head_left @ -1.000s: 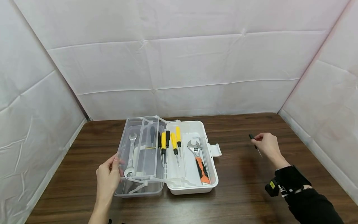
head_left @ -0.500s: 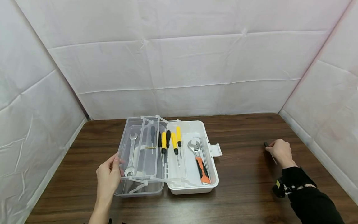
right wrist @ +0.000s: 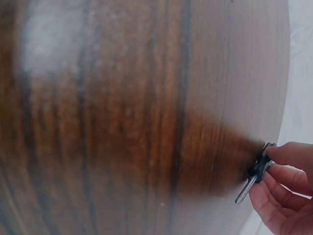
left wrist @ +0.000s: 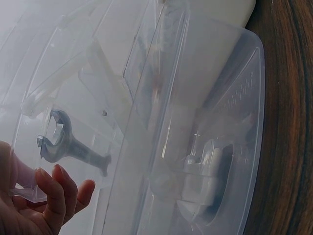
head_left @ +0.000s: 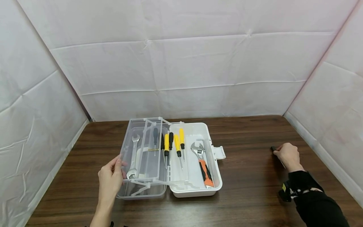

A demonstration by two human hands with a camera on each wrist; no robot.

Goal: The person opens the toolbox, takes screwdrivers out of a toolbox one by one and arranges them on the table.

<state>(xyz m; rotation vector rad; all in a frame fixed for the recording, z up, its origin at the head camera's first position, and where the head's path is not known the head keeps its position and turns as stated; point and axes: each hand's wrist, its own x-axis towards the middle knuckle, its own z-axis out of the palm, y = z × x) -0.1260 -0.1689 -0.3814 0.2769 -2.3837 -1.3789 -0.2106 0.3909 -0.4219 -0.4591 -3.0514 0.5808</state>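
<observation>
My left hand (head_left: 110, 176) pinches the near-left edge of a clear plastic tray (head_left: 126, 134), which sits raised on hinged arms over an opened toolbox. A silver open-end wrench (head_left: 133, 156) lies in the tray near those fingers; in the left wrist view its jaw end (left wrist: 56, 142) shows through the plastic. Far to the right, my right hand (head_left: 288, 156) holds a small screwdriver (head_left: 273, 148) at the tabletop. The right wrist view shows its black handle (right wrist: 260, 164) between thumb and fingers, the metal shaft pointing down and left.
The white toolbox base (head_left: 195, 193) holds an adjustable wrench (head_left: 204, 173) with an orange-black handle and a hex key (head_left: 207, 154). Several yellow and black screwdrivers (head_left: 177, 143) lie along the tray's right part. A white latch (head_left: 219, 152) juts out right. White sheets surround the brown table (head_left: 244, 176).
My right hand has moved right and slightly nearer, carrying the screwdriver down to the table; its motion has slowed. My left hand and the tray stay in place.
</observation>
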